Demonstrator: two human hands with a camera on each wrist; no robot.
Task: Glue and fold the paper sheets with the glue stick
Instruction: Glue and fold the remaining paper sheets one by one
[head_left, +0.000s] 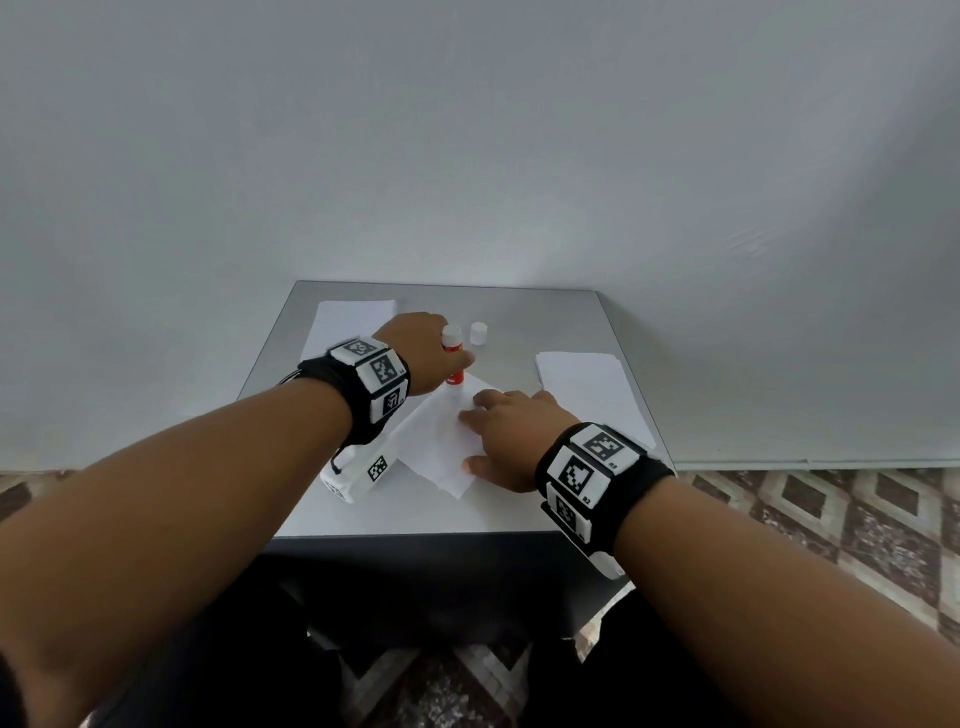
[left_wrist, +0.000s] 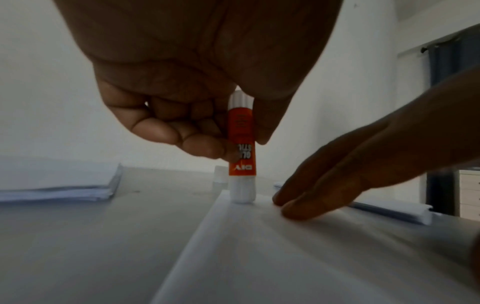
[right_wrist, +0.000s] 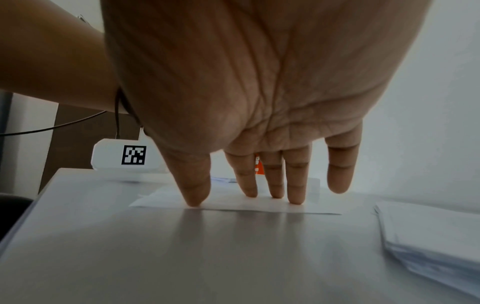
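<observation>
Head view first: the left hand (head_left: 423, 351) has its fingers and thumb curled round the glue stick (head_left: 453, 364), held upright and upside down with its glue end touching the far corner of the paper sheet (head_left: 441, 447). That sheet lies on the counter (head_left: 545, 322), and everything else can be placed from it. The right hand (head_left: 506, 436) lies flat on the sheet's right side, fingers straight and spread, holding nothing, only pinning the paper. The white cap (head_left: 479, 333) stands beyond the sheet, apart from the stick. One paper stack (head_left: 348, 317) sits beyond and to the left of the sheet, another stack (head_left: 587, 384) to its right.

From where I stand the sheet looks thin, light and floppy, likely to skid or wrinkle under a tacky stroke, so a flat palm near the glued edge seems the right hold. For folding I would lift it by a free corner or edge. The stick looks stiff, smooth and light; the mid-barrel pinch seen in the left wrist view (left_wrist: 241, 144) should steer it well.
</observation>
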